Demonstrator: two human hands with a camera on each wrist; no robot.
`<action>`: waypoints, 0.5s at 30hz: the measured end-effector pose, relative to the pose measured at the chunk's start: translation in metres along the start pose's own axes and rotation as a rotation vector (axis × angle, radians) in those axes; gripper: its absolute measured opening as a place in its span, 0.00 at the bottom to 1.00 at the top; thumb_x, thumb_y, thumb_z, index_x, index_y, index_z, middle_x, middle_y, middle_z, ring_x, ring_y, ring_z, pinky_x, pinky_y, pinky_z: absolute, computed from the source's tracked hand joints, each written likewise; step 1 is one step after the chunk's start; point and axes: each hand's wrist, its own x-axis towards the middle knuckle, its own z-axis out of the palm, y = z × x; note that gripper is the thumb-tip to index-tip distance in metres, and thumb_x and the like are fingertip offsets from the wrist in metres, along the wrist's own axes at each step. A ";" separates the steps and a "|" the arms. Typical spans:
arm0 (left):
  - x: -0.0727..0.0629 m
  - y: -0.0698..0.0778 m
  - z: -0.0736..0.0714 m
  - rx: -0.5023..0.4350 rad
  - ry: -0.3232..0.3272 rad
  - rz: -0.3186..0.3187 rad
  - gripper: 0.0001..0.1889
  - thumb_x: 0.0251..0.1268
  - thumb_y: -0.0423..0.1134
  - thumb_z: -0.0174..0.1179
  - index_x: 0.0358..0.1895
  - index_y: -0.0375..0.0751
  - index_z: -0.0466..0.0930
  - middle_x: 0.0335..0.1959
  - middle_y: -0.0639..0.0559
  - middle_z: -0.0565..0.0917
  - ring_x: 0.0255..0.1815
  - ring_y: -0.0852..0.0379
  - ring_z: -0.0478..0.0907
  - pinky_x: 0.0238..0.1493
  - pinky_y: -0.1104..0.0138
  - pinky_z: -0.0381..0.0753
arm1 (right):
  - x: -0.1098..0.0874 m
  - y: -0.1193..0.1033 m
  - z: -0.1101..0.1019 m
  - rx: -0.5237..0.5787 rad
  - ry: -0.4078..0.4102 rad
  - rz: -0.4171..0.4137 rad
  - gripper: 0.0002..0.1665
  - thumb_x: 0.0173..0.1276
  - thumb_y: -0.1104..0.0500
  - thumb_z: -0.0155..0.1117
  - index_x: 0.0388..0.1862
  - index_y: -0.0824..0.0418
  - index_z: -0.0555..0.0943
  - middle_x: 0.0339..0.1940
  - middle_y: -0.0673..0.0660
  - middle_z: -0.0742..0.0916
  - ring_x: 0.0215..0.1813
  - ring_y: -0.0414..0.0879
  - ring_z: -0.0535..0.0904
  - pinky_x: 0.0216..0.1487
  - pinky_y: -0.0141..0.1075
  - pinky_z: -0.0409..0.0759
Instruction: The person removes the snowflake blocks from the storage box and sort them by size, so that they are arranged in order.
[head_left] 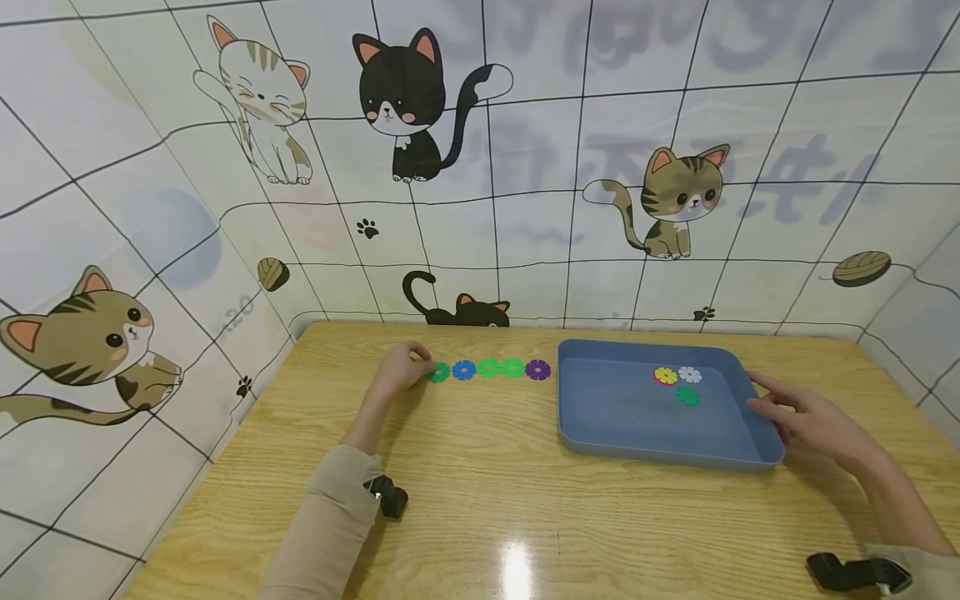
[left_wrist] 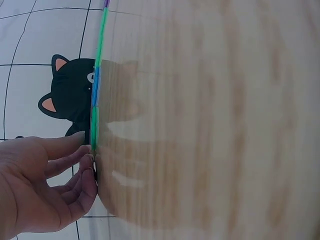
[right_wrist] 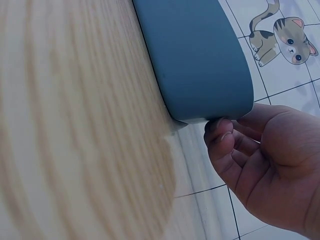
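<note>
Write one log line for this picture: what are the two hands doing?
left hand: touching green end of flower-disc chain | right hand: on blue tray rim | tray: three discs | surface: wooden table

Bare wooden table (head_left: 480, 517) lies open across the near half, between the two forearms. Far side: a row of flower-shaped discs (head_left: 488, 368) runs from the left hand (head_left: 401, 372) almost to the blue tray (head_left: 600, 442) — only a narrow gap separates row and tray. The right hand (head_left: 806, 417) occupies the tray's right rim. Wall panels (head_left: 525, 250) close off the table's back and left edges.
</note>
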 end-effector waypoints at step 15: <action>-0.013 0.037 0.011 -0.159 -0.020 0.134 0.14 0.72 0.39 0.63 0.54 0.34 0.80 0.38 0.43 0.81 0.32 0.51 0.77 0.29 0.67 0.74 | 0.001 0.000 0.000 -0.006 0.002 -0.005 0.38 0.82 0.55 0.53 0.78 0.74 0.53 0.32 0.55 0.79 0.23 0.48 0.72 0.25 0.39 0.71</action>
